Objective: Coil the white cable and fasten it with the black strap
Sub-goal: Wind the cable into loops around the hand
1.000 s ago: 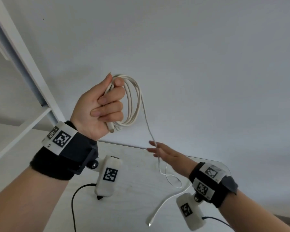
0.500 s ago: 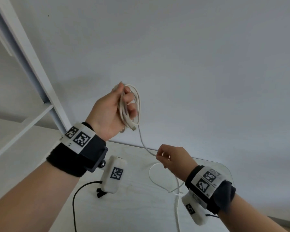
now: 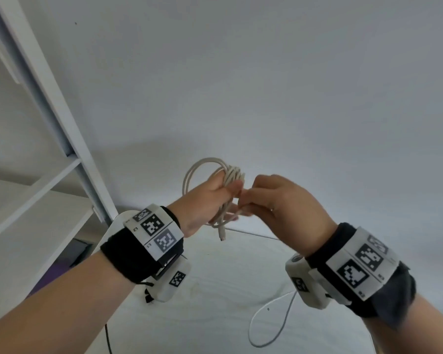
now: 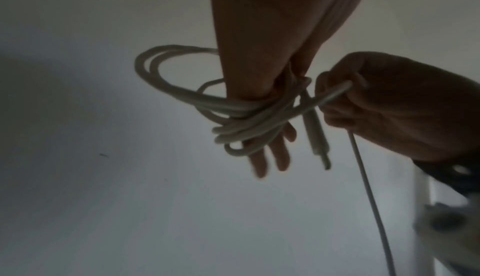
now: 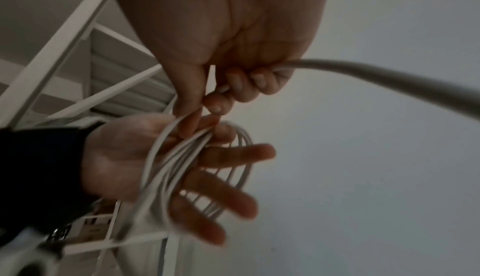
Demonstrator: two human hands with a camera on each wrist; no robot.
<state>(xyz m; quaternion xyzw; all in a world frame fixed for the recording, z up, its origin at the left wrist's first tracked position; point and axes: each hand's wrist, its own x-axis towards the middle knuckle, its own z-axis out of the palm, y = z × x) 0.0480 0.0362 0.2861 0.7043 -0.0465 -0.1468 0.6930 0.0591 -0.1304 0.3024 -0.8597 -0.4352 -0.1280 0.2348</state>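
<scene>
My left hand (image 3: 211, 194) holds up the coiled white cable (image 3: 198, 167). The loops lie across its palm (image 5: 122, 157) under the thumb, while its other fingers (image 5: 233, 204) spread straight. One plug (image 3: 222, 235) hangs below the coil. My right hand (image 3: 281, 203) is right beside the left and touches it. Its curled fingers (image 5: 246, 81) grip the free strand (image 4: 335, 94) where it meets the coil. The loose tail (image 3: 271, 325) drops from that hand and loops on the table. No black strap shows in any view.
A white table (image 3: 215, 290) lies below both hands. A white shelf frame (image 3: 62, 118) stands to the left, with a plain wall behind. A thin black wire (image 3: 108, 338) trails from the left wrist camera over the table's near edge.
My right hand rose from near the table to the left hand, bringing the strand to the coil. The left hand sank and turned, and its fingers straightened.
</scene>
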